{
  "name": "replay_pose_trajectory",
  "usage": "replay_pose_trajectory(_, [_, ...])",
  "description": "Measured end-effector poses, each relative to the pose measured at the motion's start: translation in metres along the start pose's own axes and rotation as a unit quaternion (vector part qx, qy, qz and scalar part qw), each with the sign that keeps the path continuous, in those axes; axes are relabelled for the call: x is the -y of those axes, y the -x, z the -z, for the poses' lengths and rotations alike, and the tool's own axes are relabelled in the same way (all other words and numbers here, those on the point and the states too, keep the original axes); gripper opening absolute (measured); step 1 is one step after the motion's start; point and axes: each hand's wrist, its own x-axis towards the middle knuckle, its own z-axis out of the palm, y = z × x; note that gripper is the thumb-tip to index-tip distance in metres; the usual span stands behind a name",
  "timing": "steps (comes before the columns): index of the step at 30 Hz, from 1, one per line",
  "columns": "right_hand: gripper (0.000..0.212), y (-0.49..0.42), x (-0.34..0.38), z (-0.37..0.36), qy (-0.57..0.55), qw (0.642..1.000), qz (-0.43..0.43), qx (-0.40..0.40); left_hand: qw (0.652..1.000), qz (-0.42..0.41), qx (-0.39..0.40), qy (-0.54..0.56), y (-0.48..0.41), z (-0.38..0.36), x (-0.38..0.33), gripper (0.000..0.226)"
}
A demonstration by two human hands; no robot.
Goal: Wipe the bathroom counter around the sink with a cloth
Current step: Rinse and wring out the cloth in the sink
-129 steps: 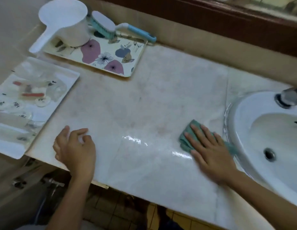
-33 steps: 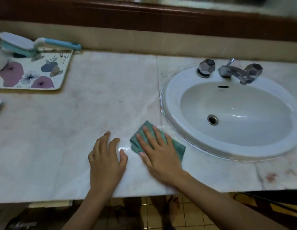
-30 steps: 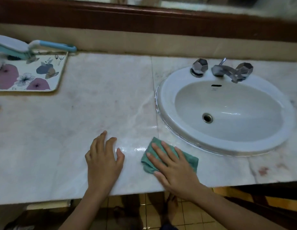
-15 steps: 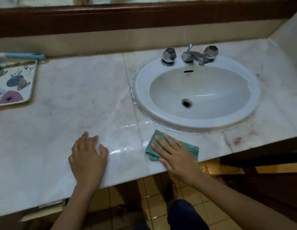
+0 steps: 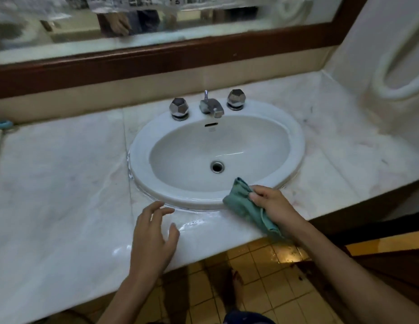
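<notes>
The white oval sink (image 5: 295, 146) is set into a pale marble counter (image 5: 58, 183). My right hand (image 5: 271, 204) grips a bunched green cloth (image 5: 246, 206) at the sink's front right rim, with the cloth hanging down over the counter's front edge. My left hand (image 5: 152, 239) hovers over or lightly rests on the counter in front of the sink, fingers spread and relaxed, holding nothing. A wet shine lies on the marble between the two hands.
A chrome tap (image 5: 211, 106) with two faceted knobs (image 5: 179, 108) stands behind the basin. A wood-framed mirror (image 5: 157, 54) runs along the back wall. A side wall with a white ring (image 5: 391, 73) bounds the counter on the right. A blue handle (image 5: 2, 124) peeks in at the far left.
My right hand went from pressing flat on the cloth to gripping it bunched, and moved right to the sink's front rim. My left hand shifted right toward the sink. The view swung right.
</notes>
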Motion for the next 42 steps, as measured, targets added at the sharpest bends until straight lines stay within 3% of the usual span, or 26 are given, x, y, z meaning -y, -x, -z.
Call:
replay_pose_trajectory(2, [0.016,-0.012,0.019,0.002,-0.059,0.994,-0.052,0.074,0.988,-0.149,0.037,-0.030,-0.018,-0.016,-0.031,0.053])
replay_pose_trajectory(4, [0.015,-0.023,0.039,-0.001,-0.107,0.976,-0.096,0.166,0.953,-0.273,0.070,-0.110,-0.043,-0.029,-0.057,0.077])
replay_pose_trajectory(7, [0.028,-0.038,0.071,-0.006,-0.158,0.936,-0.161,0.269,0.907,-0.341,0.086,-0.233,-0.088,-0.039,-0.083,0.094])
replay_pose_trajectory(9, [0.024,-0.048,0.091,-0.004,-0.136,0.923,-0.185,0.309,0.894,-0.365,0.073,-0.250,-0.116,-0.041,-0.089,0.084])
replay_pose_trajectory(12, [0.010,-0.063,0.109,-0.001,-0.034,0.889,-0.217,0.401,0.865,-0.432,0.040,-0.252,-0.150,-0.038,-0.091,0.047])
replay_pose_trajectory(16, [0.010,-0.079,0.126,0.004,0.054,0.890,-0.218,0.397,0.807,-0.502,0.060,-0.306,-0.189,-0.017,-0.102,0.006])
replay_pose_trajectory(21, [0.013,-0.094,0.146,0.020,0.012,0.858,-0.229,0.461,0.789,-0.500,0.071,-0.348,-0.225,0.003,-0.125,0.011])
replay_pose_trajectory(24, [0.027,-0.105,0.157,0.025,0.036,0.853,-0.219,0.473,0.804,-0.462,0.088,-0.363,-0.241,0.006,-0.128,0.015])
replay_pose_trajectory(27, [0.039,-0.111,0.168,0.031,0.170,0.877,-0.159,0.421,0.822,-0.415,0.117,-0.372,-0.245,-0.004,-0.136,0.010])
replay_pose_trajectory(30, [0.038,-0.124,0.172,0.026,0.422,0.860,-0.028,0.286,0.881,-0.231,0.202,-0.359,-0.238,-0.019,-0.152,0.010])
replay_pose_trajectory(33, [0.024,-0.136,0.159,0.013,0.563,0.803,0.130,0.149,0.935,-0.018,0.323,-0.145,-0.234,-0.036,-0.147,0.016])
replay_pose_trajectory(34, [0.015,-0.139,0.153,0.009,0.584,0.784,0.176,0.119,0.932,0.064,0.356,-0.037,-0.233,-0.040,-0.141,0.022])
replay_pose_trajectory(37, [0.010,-0.148,0.137,0.003,0.623,0.728,0.276,0.073,0.858,0.235,0.418,0.182,-0.227,-0.047,-0.125,0.033])
replay_pose_trajectory(40, [0.014,-0.160,0.129,-0.001,0.645,0.674,0.357,0.049,0.775,0.321,0.468,0.278,-0.227,-0.051,-0.113,0.037])
replay_pose_trajectory(42, [0.015,-0.167,0.127,-0.003,0.631,0.666,0.396,0.041,0.733,0.349,0.494,0.312,-0.231,-0.051,-0.108,0.042])
